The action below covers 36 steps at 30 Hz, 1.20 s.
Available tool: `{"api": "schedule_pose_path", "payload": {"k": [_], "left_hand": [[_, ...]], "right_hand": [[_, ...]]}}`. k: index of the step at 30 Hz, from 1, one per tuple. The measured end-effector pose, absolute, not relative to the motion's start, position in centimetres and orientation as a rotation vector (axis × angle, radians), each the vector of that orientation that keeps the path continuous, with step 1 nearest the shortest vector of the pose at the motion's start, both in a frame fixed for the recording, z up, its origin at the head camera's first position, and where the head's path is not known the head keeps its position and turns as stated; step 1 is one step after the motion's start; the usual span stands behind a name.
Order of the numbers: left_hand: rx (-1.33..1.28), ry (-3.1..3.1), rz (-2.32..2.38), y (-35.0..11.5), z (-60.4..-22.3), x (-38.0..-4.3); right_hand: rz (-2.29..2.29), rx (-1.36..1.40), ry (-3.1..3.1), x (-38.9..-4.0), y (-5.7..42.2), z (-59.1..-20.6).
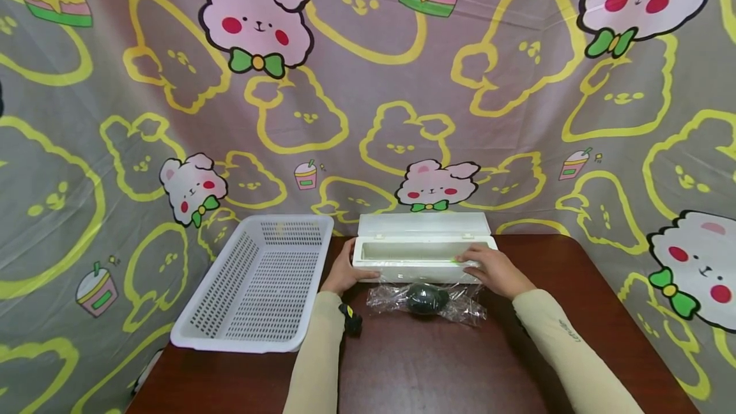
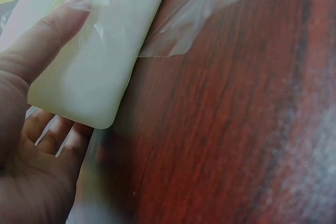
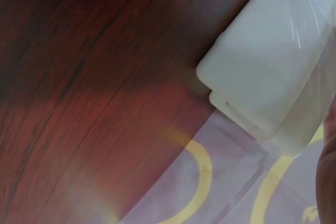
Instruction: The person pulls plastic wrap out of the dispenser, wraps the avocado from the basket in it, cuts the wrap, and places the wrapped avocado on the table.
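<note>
A white cling film dispenser lies lengthwise near the back of the table, its lid tipped back. My left hand grips its left end, with the thumb along the front face and the other fingers round the end. At the front edge on the right, my right hand pinches with fingertips over the rim beside a small bright green bit. Clear film hangs from the dispenser's front. A dark green, egg-shaped thing like an avocado lies with this film around it. Most of the right hand is outside its wrist view.
To the left stands a white perforated plastic basket, close by my left forearm. The brown wooden table ends at a patterned curtain behind the dispenser. A small black object sits at my left wrist.
</note>
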State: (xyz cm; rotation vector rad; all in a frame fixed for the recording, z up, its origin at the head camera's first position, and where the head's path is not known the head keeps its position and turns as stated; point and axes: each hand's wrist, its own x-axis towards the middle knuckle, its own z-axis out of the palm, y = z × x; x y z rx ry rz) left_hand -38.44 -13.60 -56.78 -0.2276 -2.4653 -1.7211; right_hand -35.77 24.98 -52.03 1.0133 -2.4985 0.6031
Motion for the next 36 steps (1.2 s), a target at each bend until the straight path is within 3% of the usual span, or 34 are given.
{"api": "schedule_pose_path", "payload": {"k": [15,36], "left_hand": [[-0.237,-2.542,-1.735,-14.2,-56.5,-38.5],[-0.216,-2.55,-1.753,-14.1,-56.5,-38.4]], "right_hand": [[0.734,0.937,-2.536,-35.4,24.8,-52.0],[0.864,0.338,-2.615,-34.3,21.6,-51.7]]}}
